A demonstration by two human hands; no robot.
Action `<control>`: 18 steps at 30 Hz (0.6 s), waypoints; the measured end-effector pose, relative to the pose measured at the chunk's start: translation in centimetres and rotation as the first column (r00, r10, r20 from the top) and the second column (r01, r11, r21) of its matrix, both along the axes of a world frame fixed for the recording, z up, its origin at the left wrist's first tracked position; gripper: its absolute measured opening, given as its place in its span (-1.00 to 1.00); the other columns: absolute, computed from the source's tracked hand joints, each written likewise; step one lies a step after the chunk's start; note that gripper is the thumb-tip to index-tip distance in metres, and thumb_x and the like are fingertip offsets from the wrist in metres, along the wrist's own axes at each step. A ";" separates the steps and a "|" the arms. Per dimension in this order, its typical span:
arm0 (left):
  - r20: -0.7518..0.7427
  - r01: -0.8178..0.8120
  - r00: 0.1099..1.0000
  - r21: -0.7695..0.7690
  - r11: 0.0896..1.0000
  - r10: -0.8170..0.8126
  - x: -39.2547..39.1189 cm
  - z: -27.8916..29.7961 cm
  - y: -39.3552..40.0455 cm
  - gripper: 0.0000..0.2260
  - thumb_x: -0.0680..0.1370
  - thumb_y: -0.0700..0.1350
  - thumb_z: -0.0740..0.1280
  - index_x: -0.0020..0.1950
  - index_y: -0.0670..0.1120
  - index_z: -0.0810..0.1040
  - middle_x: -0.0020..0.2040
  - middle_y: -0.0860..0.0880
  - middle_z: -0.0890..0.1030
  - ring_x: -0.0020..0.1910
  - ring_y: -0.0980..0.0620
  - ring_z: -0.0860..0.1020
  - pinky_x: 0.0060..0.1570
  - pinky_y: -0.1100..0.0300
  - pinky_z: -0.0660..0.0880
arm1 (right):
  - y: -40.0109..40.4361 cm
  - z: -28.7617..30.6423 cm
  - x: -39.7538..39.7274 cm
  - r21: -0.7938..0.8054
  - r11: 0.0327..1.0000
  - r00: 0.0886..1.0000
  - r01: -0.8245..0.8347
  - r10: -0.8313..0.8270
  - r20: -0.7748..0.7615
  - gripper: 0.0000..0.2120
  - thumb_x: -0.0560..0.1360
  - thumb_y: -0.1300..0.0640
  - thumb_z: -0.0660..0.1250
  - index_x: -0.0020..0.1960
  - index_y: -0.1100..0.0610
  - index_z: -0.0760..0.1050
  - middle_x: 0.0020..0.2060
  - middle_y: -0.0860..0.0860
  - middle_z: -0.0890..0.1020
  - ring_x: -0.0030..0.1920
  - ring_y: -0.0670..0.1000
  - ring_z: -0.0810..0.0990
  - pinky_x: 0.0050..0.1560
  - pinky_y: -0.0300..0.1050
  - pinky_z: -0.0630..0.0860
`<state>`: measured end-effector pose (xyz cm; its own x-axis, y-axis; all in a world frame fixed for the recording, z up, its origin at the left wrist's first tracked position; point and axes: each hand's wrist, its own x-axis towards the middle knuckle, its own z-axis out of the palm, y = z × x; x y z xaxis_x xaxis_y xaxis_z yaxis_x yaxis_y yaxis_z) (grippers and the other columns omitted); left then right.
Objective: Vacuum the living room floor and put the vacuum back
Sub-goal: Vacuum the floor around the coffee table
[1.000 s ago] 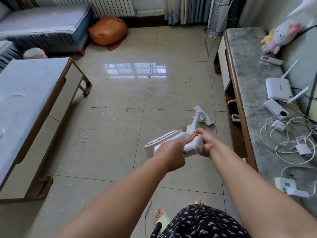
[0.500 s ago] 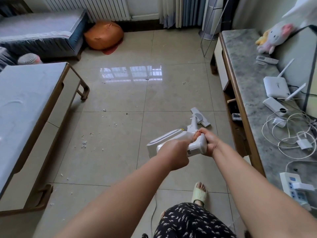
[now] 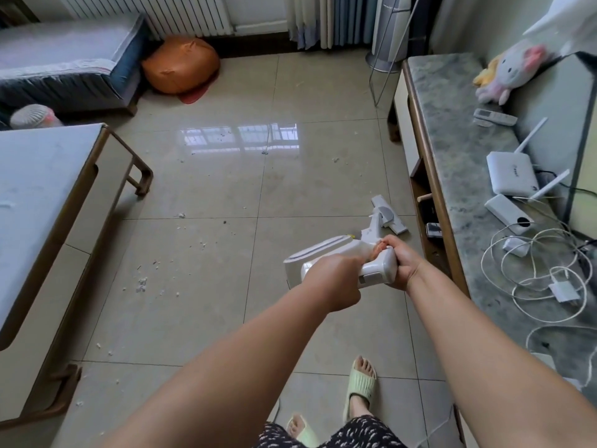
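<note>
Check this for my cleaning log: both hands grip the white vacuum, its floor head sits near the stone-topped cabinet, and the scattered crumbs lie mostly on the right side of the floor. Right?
One detail is off. The head view shows the crumbs mostly on the left side of the floor, near the coffee table. The rest holds: left hand and right hand grip the white vacuum, and its floor head sits near the stone-topped cabinet.

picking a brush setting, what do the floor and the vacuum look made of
Floor: glazed ceramic tile, it seems; grout lines and a mirror-like window reflection. Vacuum: smooth white plastic, by its moulded, faintly shiny shell.
</note>
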<state>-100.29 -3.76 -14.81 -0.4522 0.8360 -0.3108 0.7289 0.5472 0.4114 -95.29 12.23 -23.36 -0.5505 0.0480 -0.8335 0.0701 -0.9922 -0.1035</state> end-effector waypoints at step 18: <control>0.043 -0.054 0.998 -0.057 0.997 0.056 -3.0 -1.0 6.0 -0.67 0.46 -0.21 0.31 0.20 0.02 0.54 -0.03 -0.09 0.61 -0.07 -0.14 0.55 -0.20 0.14 0.41 | 5.6 0.2 -3.1 0.021 1.000 0.999 -0.005 0.004 0.035 -0.85 0.26 0.27 0.27 -0.37 0.11 0.32 -0.57 -0.07 0.42 -0.59 -0.17 0.41 -0.43 -0.34 0.49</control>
